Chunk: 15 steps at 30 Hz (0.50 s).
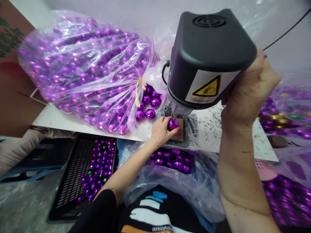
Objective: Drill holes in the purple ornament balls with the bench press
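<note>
Left hand (160, 131): thumb and fingers pinching one purple ball (173, 124). Ball sits over the brown pad (180, 134), right below the machine's (211, 45) head; can't tell if the two touch. Right hand (252, 85) is up at the machine's right side, fingers curled in behind the housing; can't tell what they grip, if anything. Warning label (206, 88) on the housing faces the wearer. Pad is on a gray base (185, 141) on the white table (206, 136), dark specks around it. Just left of the machine: loose balls (150, 113), next to a big clear bag (82, 68) full of purple ones, neck tied with yellow tie (137, 94). Below table edge: more balls (173, 160) in plastic at the lap. Lower left: black crate (69, 186), purple balls plus a few green.
</note>
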Available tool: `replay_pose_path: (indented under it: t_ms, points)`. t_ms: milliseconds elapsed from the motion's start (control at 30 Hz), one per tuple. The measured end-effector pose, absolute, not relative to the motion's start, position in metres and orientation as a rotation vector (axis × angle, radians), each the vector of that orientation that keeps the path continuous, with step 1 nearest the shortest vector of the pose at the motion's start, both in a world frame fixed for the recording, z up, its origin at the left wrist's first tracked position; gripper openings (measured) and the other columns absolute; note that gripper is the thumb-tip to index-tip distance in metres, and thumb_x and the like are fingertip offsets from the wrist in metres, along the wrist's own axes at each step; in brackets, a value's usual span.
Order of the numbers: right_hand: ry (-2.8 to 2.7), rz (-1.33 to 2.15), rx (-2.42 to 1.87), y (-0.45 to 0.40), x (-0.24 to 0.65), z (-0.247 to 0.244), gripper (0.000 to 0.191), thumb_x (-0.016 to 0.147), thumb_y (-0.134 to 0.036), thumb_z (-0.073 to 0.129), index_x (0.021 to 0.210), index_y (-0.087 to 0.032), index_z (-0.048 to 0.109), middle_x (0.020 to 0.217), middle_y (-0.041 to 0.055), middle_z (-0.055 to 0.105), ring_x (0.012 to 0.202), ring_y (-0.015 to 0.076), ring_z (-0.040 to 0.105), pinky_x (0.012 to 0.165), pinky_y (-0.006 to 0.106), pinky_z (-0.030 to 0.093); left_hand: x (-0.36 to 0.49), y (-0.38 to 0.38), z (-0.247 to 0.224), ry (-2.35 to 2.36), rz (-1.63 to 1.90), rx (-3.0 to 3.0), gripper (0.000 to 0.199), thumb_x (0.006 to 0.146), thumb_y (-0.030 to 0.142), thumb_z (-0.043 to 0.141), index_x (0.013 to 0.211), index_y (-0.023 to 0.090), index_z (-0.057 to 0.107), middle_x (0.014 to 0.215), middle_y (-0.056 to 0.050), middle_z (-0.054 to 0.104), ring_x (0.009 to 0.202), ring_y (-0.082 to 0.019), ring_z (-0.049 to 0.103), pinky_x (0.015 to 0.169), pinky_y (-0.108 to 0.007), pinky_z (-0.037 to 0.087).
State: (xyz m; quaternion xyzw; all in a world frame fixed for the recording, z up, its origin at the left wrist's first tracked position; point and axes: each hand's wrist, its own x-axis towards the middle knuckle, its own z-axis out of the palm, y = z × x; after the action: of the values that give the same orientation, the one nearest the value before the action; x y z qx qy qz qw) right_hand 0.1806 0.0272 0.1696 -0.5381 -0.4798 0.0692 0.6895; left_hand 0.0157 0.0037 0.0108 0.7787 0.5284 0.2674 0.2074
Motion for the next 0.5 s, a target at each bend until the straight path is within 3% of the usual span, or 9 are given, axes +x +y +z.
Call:
replay_pose_path:
  t_ms: [200,333,500]
  points:
    - [-1.072,0.227,-1.199,0.026,0.181,0.174,0.055,0.088,-0.063,0.042,0.066,-0.012,0.044,0.058,-0.0032,0.038,0.052,0.0002,0.041,0.050,0.016,0.033,0.022,0.004,-0.007,1.458,0.924,2.169,0.041,0.078,0.039,0.079,0.110,0.020,0.061,0.109,-0.007,0.068,0.107,-0.026,0.058,0.100,-0.041,0.041]
    - [-1.129,0.193,-1.171,0.014,0.182,0.172,0.050,0.090,-0.055,0.045,0.065,-0.012,0.042,0.059,-0.0034,0.037,0.051,-0.0015,0.037,0.052,0.016,0.031,0.021,0.003,-0.009,1.451,0.945,2.183,0.039,0.079,0.039,0.078,0.109,0.020,0.061,0.107,-0.006,0.068,0.107,-0.026,0.058,0.110,-0.046,0.034]
    - [-1.199,0.043,-1.303,-0.026,0.174,0.159,0.041,0.093,-0.047,0.046,0.072,-0.012,0.052,0.063,-0.0037,0.045,0.054,-0.0001,0.044,0.054,0.018,0.032,0.021,0.001,-0.008,1.455,0.955,2.175,0.038,0.079,0.039,0.077,0.108,0.021,0.060,0.106,-0.007,0.068,0.108,-0.027,0.058,0.112,-0.047,0.031]
